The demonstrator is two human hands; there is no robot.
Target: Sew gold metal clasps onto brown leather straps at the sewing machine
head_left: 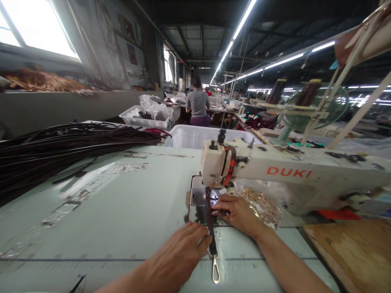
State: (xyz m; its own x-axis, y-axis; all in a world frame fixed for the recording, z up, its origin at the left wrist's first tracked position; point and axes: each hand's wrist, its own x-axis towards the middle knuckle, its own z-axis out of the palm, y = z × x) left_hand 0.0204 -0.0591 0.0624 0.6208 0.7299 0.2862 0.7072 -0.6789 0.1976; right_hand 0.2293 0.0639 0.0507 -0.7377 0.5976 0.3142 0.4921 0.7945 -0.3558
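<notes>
A narrow dark brown strap [210, 228] runs lengthwise from under the needle area of the sewing machine [215, 165] toward me. A gold snap hook [215, 270] hangs at its near end and lies on the table. My left hand [186, 252] is closed at the strap's left side, its fingertips on the strap's edge. Beside the needle plate [198, 199], my right hand [236, 211] rests to the right of the strap with its fingers curled. A small dark object [221, 213] shows under those fingers; its kind is unclear.
Many dark straps [76, 140] lie piled on the left of the pale table [122, 215]. Gold metal hardware [259, 203] sits in clear plastic behind my right hand. A white bin [195, 134] stands beyond the table. Farther off, a person [198, 103] sits facing away.
</notes>
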